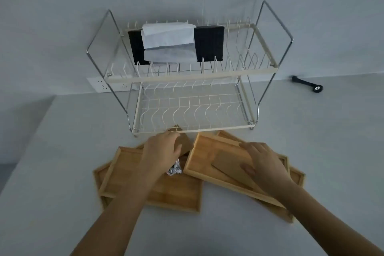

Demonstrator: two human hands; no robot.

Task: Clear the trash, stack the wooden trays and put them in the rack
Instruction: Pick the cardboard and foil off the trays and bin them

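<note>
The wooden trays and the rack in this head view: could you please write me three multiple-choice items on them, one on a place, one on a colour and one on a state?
1. Where does the crumpled wrapper lie?
A. on a wooden tray beside the left hand
B. on the rack's upper tier
C. on the bare counter by the black tool

2. What colour is the paper draped over the dark item on the rack's upper tier?
A. red
B. white
C. green

3. What state is the rack's lower tier in?
A. filled with stacked trays
B. holding one upright tray
C. holding no trays

Answers:
1. A: the wrapper rests on the left tray, right at the left hand.
2. B: the paper is white against the dark item.
3. C: the lower shelf shows bare wire; the trays lie on the counter, one under the right hand.
</note>
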